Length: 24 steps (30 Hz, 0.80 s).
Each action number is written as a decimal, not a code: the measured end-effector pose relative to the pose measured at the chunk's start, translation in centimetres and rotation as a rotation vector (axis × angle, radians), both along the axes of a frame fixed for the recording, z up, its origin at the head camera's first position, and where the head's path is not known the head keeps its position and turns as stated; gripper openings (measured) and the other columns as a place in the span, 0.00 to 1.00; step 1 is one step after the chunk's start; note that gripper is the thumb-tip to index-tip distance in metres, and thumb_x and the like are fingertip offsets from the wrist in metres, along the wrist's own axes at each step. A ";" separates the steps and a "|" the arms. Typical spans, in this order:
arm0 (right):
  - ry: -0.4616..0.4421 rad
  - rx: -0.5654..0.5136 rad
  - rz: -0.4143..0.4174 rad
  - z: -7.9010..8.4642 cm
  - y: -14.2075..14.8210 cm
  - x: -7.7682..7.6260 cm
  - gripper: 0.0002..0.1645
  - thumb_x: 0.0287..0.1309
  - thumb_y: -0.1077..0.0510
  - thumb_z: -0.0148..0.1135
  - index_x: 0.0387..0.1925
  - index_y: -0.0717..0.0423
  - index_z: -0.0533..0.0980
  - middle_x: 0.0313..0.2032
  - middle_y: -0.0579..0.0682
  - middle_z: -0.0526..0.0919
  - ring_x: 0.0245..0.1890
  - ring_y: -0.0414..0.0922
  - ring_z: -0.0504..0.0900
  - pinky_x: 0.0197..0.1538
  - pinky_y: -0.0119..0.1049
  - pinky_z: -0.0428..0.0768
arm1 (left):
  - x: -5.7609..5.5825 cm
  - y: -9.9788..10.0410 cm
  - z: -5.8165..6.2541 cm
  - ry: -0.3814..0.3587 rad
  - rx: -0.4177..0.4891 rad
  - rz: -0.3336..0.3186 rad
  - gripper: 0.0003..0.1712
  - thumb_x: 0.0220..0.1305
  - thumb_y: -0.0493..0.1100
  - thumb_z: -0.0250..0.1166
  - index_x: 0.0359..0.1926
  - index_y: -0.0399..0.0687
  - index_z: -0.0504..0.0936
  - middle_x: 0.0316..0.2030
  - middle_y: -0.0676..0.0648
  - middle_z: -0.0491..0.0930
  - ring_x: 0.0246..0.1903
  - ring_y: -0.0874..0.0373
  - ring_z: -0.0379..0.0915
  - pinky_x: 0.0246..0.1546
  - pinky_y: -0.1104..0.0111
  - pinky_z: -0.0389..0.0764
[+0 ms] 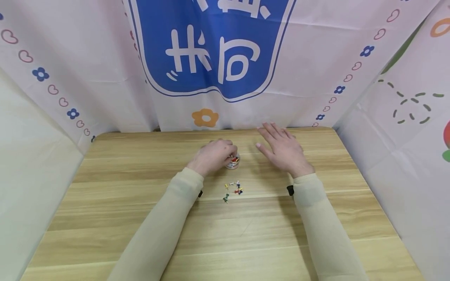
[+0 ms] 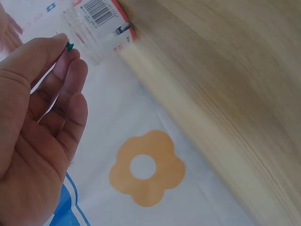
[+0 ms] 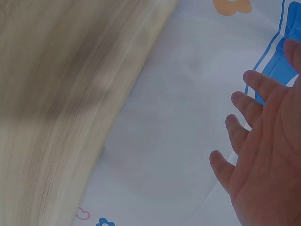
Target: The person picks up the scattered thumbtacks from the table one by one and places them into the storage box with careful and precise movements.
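Between thumb and index finger, my left hand (image 1: 215, 155) pinches a green push pin (image 2: 69, 46). In the head view that hand is right at the mouth of a small clear jar (image 1: 232, 165) and hides part of it. Coloured push pins show inside the jar. Its barcode label (image 2: 98, 12) faces the left wrist camera. On the tabletop nearer my body lies a loose group of push pins (image 1: 238, 191), white, yellow, red, blue and green. To the right of the jar, my right hand (image 1: 284, 150) has its fingers spread and holds nothing.
The wooden table (image 1: 197, 242) ends at a back edge just beyond both hands. Behind it hangs a white curtain (image 1: 302, 78) with a blue emblem and printed flowers. Similar white cloth closes off the left and right sides.
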State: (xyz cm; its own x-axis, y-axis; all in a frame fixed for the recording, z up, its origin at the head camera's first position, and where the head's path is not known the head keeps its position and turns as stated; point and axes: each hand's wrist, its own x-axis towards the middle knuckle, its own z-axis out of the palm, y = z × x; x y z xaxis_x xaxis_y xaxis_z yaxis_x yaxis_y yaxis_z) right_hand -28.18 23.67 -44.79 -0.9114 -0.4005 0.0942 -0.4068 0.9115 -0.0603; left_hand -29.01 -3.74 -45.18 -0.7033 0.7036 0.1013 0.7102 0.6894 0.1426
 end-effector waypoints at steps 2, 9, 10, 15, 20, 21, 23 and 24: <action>-0.007 -0.006 -0.002 0.1 0.2 0.0 0.46 0.74 0.24 0.25 0.84 0.38 0.45 0.83 0.44 0.39 0.81 0.47 0.35 0.81 0.54 0.37 | 0.0 0.0 0.0 -0.005 -0.005 0.001 0.04 0.70 0.41 0.68 0.43 0.53 0.87 0.37 0.57 0.80 0.34 0.64 0.74 0.36 0.72 0.79; -0.017 -0.012 0.003 0.3 0.2 0.0 0.46 0.74 0.24 0.25 0.84 0.38 0.45 0.83 0.44 0.39 0.81 0.46 0.35 0.81 0.53 0.37 | 0.2 -0.1 0.0 -0.014 -0.016 0.002 0.05 0.70 0.41 0.67 0.43 0.54 0.87 0.36 0.57 0.80 0.34 0.64 0.74 0.37 0.72 0.79; -0.019 -0.012 0.007 0.3 0.1 0.0 0.46 0.74 0.24 0.25 0.84 0.38 0.45 0.83 0.44 0.39 0.81 0.47 0.35 0.81 0.53 0.36 | 0.3 -0.1 0.0 -0.013 -0.014 -0.002 0.04 0.71 0.42 0.67 0.43 0.54 0.87 0.36 0.57 0.80 0.34 0.64 0.74 0.37 0.72 0.79; -0.011 -0.011 0.035 0.3 -0.5 0.1 0.46 0.74 0.24 0.24 0.84 0.38 0.45 0.83 0.45 0.39 0.81 0.47 0.36 0.81 0.53 0.37 | 0.9 -0.7 0.3 -0.001 0.019 -0.040 0.04 0.69 0.41 0.68 0.42 0.53 0.88 0.35 0.56 0.81 0.33 0.63 0.74 0.36 0.70 0.79; 0.006 -0.018 0.057 0.2 -0.9 0.2 0.47 0.74 0.24 0.25 0.84 0.40 0.50 0.83 0.45 0.42 0.81 0.47 0.37 0.81 0.53 0.39 | 1.8 -1.3 0.5 0.023 0.045 -0.086 0.05 0.67 0.39 0.70 0.43 0.52 0.89 0.35 0.56 0.81 0.33 0.63 0.74 0.36 0.70 0.79; 0.005 -0.016 0.061 0.2 -1.0 0.2 0.47 0.74 0.24 0.24 0.84 0.40 0.50 0.83 0.45 0.42 0.81 0.47 0.37 0.81 0.52 0.39 | 2.0 -1.4 0.6 0.023 0.049 -0.100 0.05 0.67 0.39 0.71 0.42 0.51 0.88 0.35 0.56 0.81 0.33 0.63 0.75 0.36 0.70 0.80; 0.005 -0.014 0.073 0.2 -1.3 0.3 0.47 0.74 0.24 0.24 0.84 0.40 0.50 0.83 0.45 0.42 0.81 0.48 0.37 0.81 0.53 0.39 | 2.3 -1.5 0.6 0.022 0.055 -0.130 0.05 0.66 0.39 0.72 0.42 0.50 0.88 0.36 0.55 0.82 0.34 0.63 0.76 0.38 0.70 0.81; 0.005 -0.011 0.079 0.2 -1.4 0.3 0.47 0.74 0.24 0.24 0.84 0.40 0.50 0.83 0.45 0.42 0.81 0.48 0.38 0.81 0.53 0.39 | 2.5 -1.6 0.5 0.019 0.053 -0.146 0.05 0.66 0.39 0.72 0.42 0.50 0.88 0.36 0.55 0.82 0.35 0.63 0.76 0.39 0.70 0.81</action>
